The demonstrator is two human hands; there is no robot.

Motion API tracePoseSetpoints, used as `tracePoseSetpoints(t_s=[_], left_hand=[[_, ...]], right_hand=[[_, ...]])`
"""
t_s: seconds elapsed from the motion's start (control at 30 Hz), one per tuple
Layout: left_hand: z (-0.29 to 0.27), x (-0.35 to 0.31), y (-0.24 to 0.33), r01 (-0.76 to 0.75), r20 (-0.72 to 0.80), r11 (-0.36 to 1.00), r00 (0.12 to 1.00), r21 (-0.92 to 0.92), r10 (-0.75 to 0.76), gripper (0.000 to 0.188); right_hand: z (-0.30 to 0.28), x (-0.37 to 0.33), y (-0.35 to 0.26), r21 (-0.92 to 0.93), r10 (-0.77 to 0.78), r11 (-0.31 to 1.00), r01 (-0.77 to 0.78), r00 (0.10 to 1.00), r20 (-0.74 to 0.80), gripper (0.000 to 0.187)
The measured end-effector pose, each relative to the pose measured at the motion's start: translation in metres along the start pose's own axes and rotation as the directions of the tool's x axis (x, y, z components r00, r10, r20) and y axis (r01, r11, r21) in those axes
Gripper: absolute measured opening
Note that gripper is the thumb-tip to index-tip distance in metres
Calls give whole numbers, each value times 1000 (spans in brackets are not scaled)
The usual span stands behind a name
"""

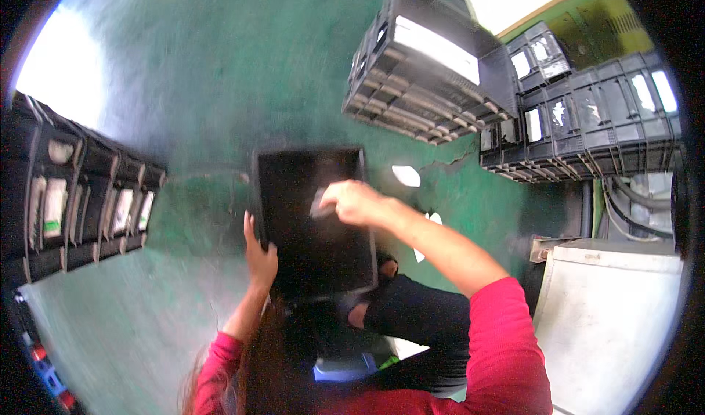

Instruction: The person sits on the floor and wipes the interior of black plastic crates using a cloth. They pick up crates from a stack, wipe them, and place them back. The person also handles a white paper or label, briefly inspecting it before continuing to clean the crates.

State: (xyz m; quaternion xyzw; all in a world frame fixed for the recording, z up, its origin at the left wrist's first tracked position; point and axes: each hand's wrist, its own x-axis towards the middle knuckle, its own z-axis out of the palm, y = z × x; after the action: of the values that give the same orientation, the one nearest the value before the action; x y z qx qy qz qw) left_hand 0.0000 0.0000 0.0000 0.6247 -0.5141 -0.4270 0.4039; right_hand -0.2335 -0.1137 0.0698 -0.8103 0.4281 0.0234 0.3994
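A black rectangular plastic crate stands in front of me by my legs, its dark inside facing up. My left hand is at the crate's left edge, fingers stretched along the outer side and thumb near the rim. Over the crate's inside is my right hand, its fingers closed on a small greyish piece. Motion blurs that piece, so I cannot tell its kind or whether it touches the crate.
Black crates with white labels stand at the far right, one large crate tipped on its side. More crates line the left. White scraps lie on the green floor. A white cabinet is at right, a blue object below me.
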Motion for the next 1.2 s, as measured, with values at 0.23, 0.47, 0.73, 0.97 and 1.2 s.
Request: tracePoseSetpoints(t_s=[0.23, 0.47, 0.73, 0.97, 1.2], left_hand=[[21, -8, 2, 27, -204, 968, 979, 251, 26, 81], [24, -44, 33, -185, 24, 841, 979, 509, 201, 96], [31, -9, 41, -9, 223, 966, 972, -259, 69, 35], [20, -11, 23, 103, 176, 938, 983, -331, -46, 28], [10, -12, 26, 208, 226, 904, 966, -373, -129, 28]], right_hand=[[7, -3, -16, 23, -33, 999, 35, 997, -72, 29], [-2, -25, -46, 293, -151, 948, 128, 987, 57, 31], [-192, -3, -3, 7, -173, 961, 277, 621, -764, 20], [-298, 56, 193, -395, 547, 580, -713, 700, -460, 31], [-306, 79, 306, -715, 620, 355, -603, 724, -303, 25]])
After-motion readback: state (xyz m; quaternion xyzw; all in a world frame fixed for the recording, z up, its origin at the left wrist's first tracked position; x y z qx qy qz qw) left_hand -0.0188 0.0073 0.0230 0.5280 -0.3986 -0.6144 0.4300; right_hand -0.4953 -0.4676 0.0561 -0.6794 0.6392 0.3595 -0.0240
